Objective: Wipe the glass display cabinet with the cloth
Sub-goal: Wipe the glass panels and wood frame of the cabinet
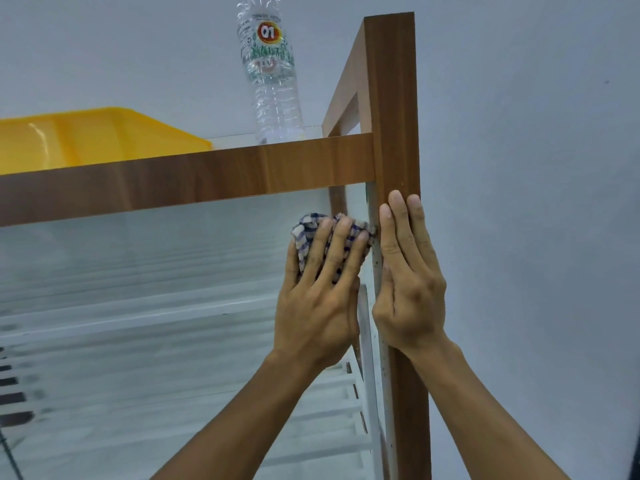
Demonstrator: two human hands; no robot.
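Observation:
The display cabinet has a brown wood frame [194, 174] and a front glass pane [156, 271] with white slatted shelves showing through it. My left hand [322, 292] presses a blue-and-white checked cloth [308, 230] flat against the glass, near its upper right corner. The cloth is bunched under my fingers and pokes out above them. My right hand [405, 271] lies flat on the right wooden post [394, 98], fingers together and pointing up, holding nothing.
On top of the cabinet stand a clear plastic water bottle [270, 74] and a yellow plastic tray [86, 136] to its left. A pale wall [536, 202] fills the space behind and to the right of the post.

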